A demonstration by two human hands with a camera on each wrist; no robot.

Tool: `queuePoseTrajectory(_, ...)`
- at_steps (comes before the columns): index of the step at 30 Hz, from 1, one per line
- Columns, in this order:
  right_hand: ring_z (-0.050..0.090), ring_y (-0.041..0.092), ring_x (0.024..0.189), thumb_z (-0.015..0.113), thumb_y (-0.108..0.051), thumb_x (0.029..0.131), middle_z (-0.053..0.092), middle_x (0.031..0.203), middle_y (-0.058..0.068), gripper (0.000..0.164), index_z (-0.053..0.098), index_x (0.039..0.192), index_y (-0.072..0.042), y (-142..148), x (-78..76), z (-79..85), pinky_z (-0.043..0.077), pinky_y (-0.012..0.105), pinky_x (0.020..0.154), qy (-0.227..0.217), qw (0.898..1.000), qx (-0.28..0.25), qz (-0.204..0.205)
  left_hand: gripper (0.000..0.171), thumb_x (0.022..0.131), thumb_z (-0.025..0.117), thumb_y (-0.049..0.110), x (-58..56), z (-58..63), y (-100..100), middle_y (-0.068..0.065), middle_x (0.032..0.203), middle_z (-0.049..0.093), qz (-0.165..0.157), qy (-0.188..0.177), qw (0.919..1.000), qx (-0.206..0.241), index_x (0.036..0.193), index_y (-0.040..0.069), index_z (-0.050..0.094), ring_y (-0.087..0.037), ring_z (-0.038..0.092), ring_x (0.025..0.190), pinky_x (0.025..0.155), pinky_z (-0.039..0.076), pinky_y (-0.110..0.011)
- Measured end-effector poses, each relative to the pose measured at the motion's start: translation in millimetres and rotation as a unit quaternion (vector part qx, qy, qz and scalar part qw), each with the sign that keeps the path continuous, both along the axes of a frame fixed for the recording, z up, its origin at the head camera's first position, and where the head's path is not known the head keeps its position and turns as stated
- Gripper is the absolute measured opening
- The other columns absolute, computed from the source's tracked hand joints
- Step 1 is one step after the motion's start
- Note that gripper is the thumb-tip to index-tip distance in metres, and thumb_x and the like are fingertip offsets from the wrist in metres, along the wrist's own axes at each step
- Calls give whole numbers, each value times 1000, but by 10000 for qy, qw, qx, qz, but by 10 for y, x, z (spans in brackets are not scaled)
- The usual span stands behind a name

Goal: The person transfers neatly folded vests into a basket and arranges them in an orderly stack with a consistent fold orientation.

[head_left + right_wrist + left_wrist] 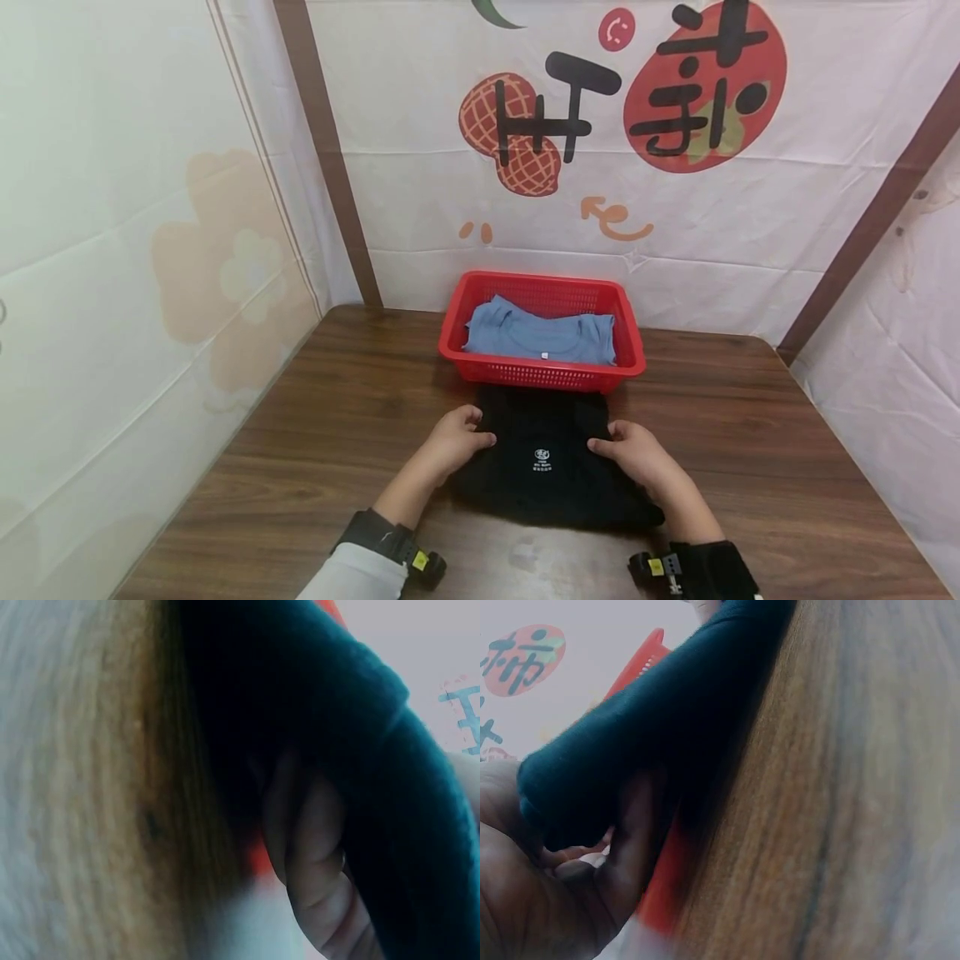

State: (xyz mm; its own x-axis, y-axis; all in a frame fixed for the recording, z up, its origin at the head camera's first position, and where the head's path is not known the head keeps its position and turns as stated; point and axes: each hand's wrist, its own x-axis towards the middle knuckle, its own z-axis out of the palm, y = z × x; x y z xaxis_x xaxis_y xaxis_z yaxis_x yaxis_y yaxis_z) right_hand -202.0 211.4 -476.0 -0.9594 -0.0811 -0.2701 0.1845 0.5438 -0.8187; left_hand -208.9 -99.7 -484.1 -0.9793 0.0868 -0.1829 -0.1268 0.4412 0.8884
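While the folded black garment (pixel 543 458) lies on the tabletop (pixel 750 450), left hand (pixel 456 437) and right hand (pixel 633 454) curl fingers (pixel 630 832) round its side edges

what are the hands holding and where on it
Both the left hand and right hand grip the folded black cloth garment, one at each side edge.

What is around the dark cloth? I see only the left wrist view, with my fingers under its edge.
Observer: The black folded garment lies on the wooden table, just in front of a red basket.
Operator: Is the basket holding something?
Observer: Yes, a blue garment lies folded inside it.
Operator: Where is the other hand?
Observer: The right hand grips the garment's right edge, opposite the left hand; the right wrist view shows its fingers curled under the cloth.
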Motion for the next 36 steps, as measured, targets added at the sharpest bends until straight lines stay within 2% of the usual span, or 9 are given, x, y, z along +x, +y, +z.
queuePoseTrajectory(6, 59, 22, 81, 70, -27, 97, 63, 90, 9, 25, 61, 103, -4, 7, -1, 9, 47, 34, 69, 68, 9999, -79, -68, 47, 89, 74, 11, 11, 15, 2, -25, 147, 52, -56, 151, 9990, 412, 130, -1, 55, -42, 52, 135, 106, 46, -57)
queuePoseTrajectory(8, 59, 22, 81, 69, -27, 97, 63, 90, 9, 26, 61, 103, -3, 12, 1, 18, 47, 34, 69, 88, 9998, -132, -85, 42, 89, 73, 10, 14, 26, 8, -24, 141, 55, -43, 183, 9984, 531, 126, 0, 55, -38, 58, 128, 101, 50, -53)
queuePoseTrajectory(11, 63, 22, 78, 68, -26, 97, 65, 90, 10, 26, 61, 103, -2, 13, 11, 41, 50, 35, 68, 73, 9992, -365, -133, 36, 90, 72, 8, 14, 48, 12, -20, 126, 63, -61, 134, 9965, 818, 120, 0, 54, -30, 66, 107, 87, 57, -44)
queuePoseTrajectory(13, 65, 21, 77, 68, -25, 97, 67, 90, 10, 26, 60, 105, -1, 13, 21, 60, 52, 35, 68, 66, 9984, -546, -157, 34, 90, 71, 7, 13, 64, 12, -17, 116, 65, -76, 40, 9953, 965, 119, 1, 53, -25, 67, 93, 78, 57, -38)
queuePoseTrajectory(15, 67, 21, 76, 68, -25, 97, 68, 91, 10, 27, 60, 106, -1, 12, 33, 83, 54, 36, 68, 61, 9974, -696, -174, 33, 91, 70, 7, 15, 86, 7, -15, 112, 67, -82, -90, 9943, 1061, 119, 2, 53, -24, 67, 88, 74, 57, -36)
queuePoseTrajectory(20, 68, 22, 76, 67, -28, 98, 68, 91, 11, 31, 58, 110, 0, 13, 57, 144, 55, 36, 68, 73, 9955, -928, -148, 28, 92, 68, 9, 25, 141, -14, -12, 108, 63, -70, -125, 9943, 1061, 114, 5, 52, -24, 62, 88, 73, 52, -34)
queuePoseTrajectory(24, 70, 22, 76, 67, -29, 99, 70, 93, 10, 33, 58, 112, 0, 11, 71, 187, 56, 36, 68, 96, 9941, -1072, -96, 25, 89, 67, 8, 27, 145, -30, -9, 97, 59, -121, -51, 9918, 1270, 105, 6, 48, -22, 60, 80, 68, 48, -33)
queuePoseTrajectory(30, 72, 23, 78, 66, -29, 99, 72, 95, 10, 34, 57, 115, 0, 28, 86, 239, 58, 37, 70, 108, 9925, -1214, -91, 22, 88, 63, 8, 37, 164, -57, -8, 92, 66, -224, -210, 9825, 1839, 104, 7, 47, -20, 64, 75, 65, 53, -32)
queuePoseTrajectory(36, 72, 23, 81, 64, -28, 100, 73, 97, 9, 34, 57, 116, 0, 46, 101, 288, 58, 36, 72, 179, 9919, -1259, -17, 21, 88, 63, 7, 30, 189, -77, -7, 92, 66, -297, -188, 9819, 1861, 105, 4, 52, -19, 63, 75, 66, 53, -31)
